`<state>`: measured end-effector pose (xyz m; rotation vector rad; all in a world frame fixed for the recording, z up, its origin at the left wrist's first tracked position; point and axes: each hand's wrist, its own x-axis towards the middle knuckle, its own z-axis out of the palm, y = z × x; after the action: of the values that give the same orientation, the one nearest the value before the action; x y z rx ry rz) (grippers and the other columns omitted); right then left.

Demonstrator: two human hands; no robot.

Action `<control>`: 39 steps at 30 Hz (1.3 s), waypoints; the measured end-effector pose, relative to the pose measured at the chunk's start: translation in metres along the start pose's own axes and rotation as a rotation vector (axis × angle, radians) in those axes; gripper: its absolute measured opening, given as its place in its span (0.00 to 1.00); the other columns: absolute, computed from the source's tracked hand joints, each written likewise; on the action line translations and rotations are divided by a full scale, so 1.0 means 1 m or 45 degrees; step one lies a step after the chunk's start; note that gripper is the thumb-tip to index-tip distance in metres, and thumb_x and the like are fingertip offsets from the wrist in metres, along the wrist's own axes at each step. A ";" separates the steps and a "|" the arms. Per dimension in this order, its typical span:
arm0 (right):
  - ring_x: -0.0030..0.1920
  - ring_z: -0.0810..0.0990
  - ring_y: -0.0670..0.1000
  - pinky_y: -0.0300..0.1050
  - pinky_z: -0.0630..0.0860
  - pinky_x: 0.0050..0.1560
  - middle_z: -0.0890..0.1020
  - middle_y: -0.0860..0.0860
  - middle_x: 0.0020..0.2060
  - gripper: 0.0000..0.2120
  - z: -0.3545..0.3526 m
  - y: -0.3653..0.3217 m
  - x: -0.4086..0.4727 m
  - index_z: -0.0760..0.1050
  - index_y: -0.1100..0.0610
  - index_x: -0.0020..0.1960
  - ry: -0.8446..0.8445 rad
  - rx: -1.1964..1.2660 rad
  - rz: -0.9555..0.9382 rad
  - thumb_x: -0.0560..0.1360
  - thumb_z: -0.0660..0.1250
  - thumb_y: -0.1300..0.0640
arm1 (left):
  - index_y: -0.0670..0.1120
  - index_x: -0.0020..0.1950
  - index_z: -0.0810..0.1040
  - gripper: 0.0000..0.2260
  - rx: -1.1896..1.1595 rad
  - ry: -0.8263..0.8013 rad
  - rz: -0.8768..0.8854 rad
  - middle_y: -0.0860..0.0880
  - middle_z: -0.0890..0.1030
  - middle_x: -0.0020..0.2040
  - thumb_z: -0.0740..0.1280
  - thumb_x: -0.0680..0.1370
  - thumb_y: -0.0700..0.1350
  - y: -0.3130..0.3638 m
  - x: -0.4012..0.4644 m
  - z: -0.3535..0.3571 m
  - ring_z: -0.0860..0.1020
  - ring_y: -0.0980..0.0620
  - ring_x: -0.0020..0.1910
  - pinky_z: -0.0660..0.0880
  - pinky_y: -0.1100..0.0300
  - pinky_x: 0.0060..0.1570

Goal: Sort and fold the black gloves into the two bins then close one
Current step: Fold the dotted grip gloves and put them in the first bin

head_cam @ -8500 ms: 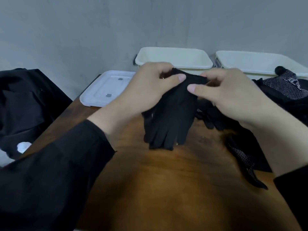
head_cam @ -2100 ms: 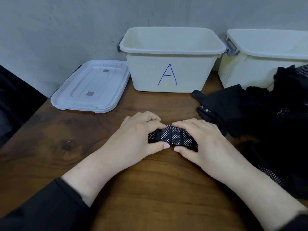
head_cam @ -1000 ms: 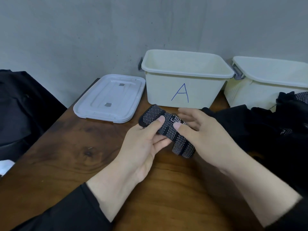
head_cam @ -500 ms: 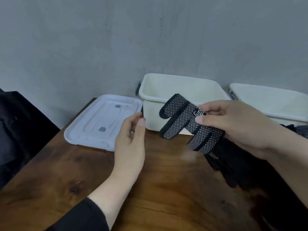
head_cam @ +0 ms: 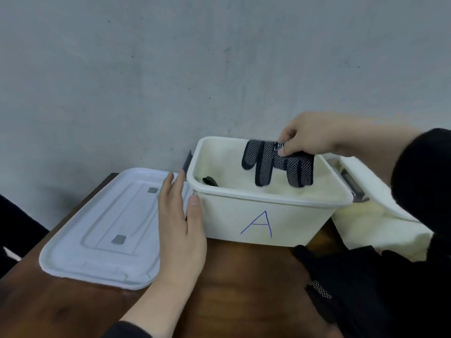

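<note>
My right hand pinches a folded black glove with white dots and holds it over the open white bin marked A, its fingers hanging down inside the rim. A dark item lies inside that bin at its left. My left hand is flat with straight fingers beside the bin's left wall, holding nothing. A second white bin stands to the right, partly hidden by my right sleeve. A heap of black gloves lies on the table at the lower right.
A white lid lies flat on the wooden table left of bin A. A grey wall rises just behind the bins. Dark fabric shows at the far left edge.
My right hand carried the dotted glove from in front of bin A up and over its opening. My left hand let go earlier and moved to the bin's left side.
</note>
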<state>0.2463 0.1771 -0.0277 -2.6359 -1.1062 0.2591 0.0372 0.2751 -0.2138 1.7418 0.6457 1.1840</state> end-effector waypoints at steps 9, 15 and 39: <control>0.38 0.80 0.55 0.54 0.84 0.48 0.82 0.57 0.49 0.11 0.082 -0.015 0.040 0.77 0.62 0.55 -0.335 0.237 0.363 0.79 0.70 0.56 | 0.63 0.77 0.64 0.23 -0.154 -0.048 -0.029 0.65 0.69 0.74 0.55 0.81 0.57 -0.004 0.005 0.005 0.67 0.63 0.74 0.68 0.50 0.72; 0.46 0.82 0.56 0.54 0.80 0.59 0.82 0.53 0.48 0.16 0.099 -0.027 0.042 0.79 0.57 0.47 -0.594 -0.298 0.239 0.80 0.65 0.44 | 0.63 0.78 0.62 0.24 -0.150 -0.083 -0.016 0.66 0.70 0.73 0.56 0.82 0.58 -0.003 0.004 0.005 0.69 0.64 0.72 0.69 0.53 0.71; 0.67 0.71 0.40 0.35 0.68 0.68 0.73 0.37 0.66 0.18 0.190 0.048 -0.274 0.69 0.45 0.72 0.326 0.267 0.097 0.83 0.59 0.46 | 0.48 0.75 0.67 0.22 0.154 -0.316 0.292 0.53 0.70 0.69 0.58 0.83 0.54 0.062 -0.099 0.017 0.69 0.56 0.70 0.66 0.56 0.71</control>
<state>0.0383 -0.0182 -0.2064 -2.4441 -0.8480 0.0465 0.0091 0.1607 -0.2051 2.0683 0.3827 1.0735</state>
